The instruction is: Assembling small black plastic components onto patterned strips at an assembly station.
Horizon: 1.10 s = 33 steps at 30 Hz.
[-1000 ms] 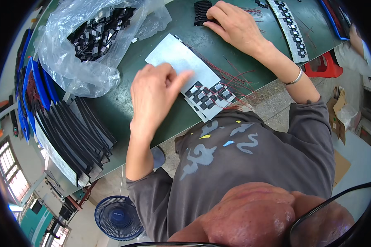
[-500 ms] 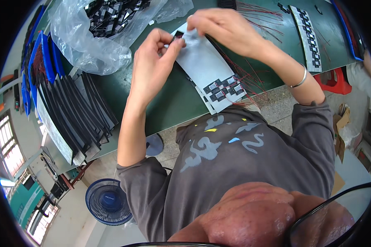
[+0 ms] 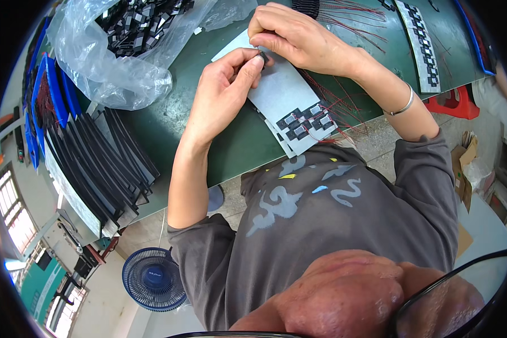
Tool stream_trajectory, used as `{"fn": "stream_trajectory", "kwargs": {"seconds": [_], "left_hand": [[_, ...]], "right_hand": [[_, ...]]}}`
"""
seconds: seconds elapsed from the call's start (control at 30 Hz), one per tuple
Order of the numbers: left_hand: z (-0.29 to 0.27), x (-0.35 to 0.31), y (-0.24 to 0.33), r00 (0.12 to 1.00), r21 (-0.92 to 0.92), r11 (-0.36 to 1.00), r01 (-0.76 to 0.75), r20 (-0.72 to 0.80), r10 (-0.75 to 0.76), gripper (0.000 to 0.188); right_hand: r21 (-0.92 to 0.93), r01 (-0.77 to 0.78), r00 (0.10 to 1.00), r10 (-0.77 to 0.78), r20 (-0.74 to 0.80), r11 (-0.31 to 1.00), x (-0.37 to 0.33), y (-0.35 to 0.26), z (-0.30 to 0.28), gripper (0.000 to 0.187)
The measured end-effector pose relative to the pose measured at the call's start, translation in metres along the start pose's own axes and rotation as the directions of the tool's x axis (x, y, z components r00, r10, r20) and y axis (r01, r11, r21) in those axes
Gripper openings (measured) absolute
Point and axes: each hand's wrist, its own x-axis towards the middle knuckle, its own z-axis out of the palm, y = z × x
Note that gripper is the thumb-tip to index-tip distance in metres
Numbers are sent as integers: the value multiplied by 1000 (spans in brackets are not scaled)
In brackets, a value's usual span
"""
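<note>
My left hand (image 3: 222, 90) and my right hand (image 3: 296, 36) meet over a grey sheet (image 3: 281, 93) that lies on the green table (image 3: 231, 152). Together their fingertips pinch one small black part (image 3: 261, 56) just above the sheet. Near the sheet's front end several small black parts (image 3: 307, 121) with thin red wires sit in rows. A silver bangle (image 3: 403, 104) is on my right wrist.
A clear plastic bag (image 3: 124, 62) of black parts lies at the back left. Black flat trays (image 3: 104, 163) and blue trays (image 3: 48, 98) are stacked at the left table edge. Loose red wires (image 3: 349, 17) and a strip of parts (image 3: 419, 42) lie at the right. A blue fan (image 3: 152, 279) stands on the floor.
My right hand came back from the far table to the sheet. My left hand lifted off the sheet, and both now pinch a small black part together.
</note>
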Motion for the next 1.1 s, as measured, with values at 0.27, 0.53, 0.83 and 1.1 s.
{"fn": "stream_trajectory", "kwargs": {"seconds": [0.27, 0.53, 0.83, 1.1], "left_hand": [[-3, 0, -1, 995, -163, 983, 87, -29, -93, 21], [-6, 2, -1, 995, -220, 971, 89, -35, -99, 20], [0, 4, -12, 956, 175, 980, -96, -259, 140, 22], [-89, 18, -26, 677, 948, 159, 274, -308, 669, 19]], "right_hand": [[53, -119, 993, 118, 12, 992, -11, -2, 6, 13], [55, -49, 996, 53, -73, 997, -11, -2, 9, 11], [324, -431, 898, 434, 66, 842, -15, -5, 11, 16], [478, -421, 884, 466, 28, 771, -13, 6, 10, 17]]}}
